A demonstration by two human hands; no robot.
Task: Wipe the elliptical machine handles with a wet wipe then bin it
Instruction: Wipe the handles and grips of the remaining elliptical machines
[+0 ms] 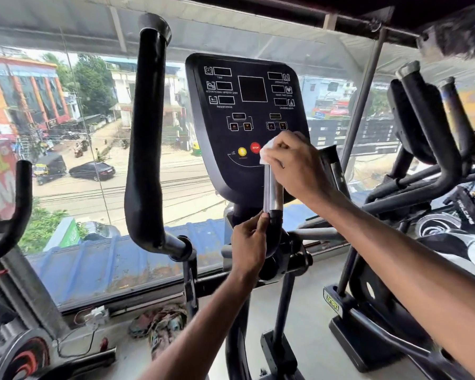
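Black car (91, 171) outside; perhaps rags (159, 327)

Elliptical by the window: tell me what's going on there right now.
A person is wiping the short silver handle below the console. The right hand holds a white wet wipe against the handle's top end. The left hand grips its lower end, where chrome meets black. Neither hand touches the tall black padded handle on the left. No bin is in view.

My one camera rides on my head, wide-angled, facing forward and a little down. It sits near the console (247, 111) and the handle (272, 190); the window (93, 187) lies beyond.
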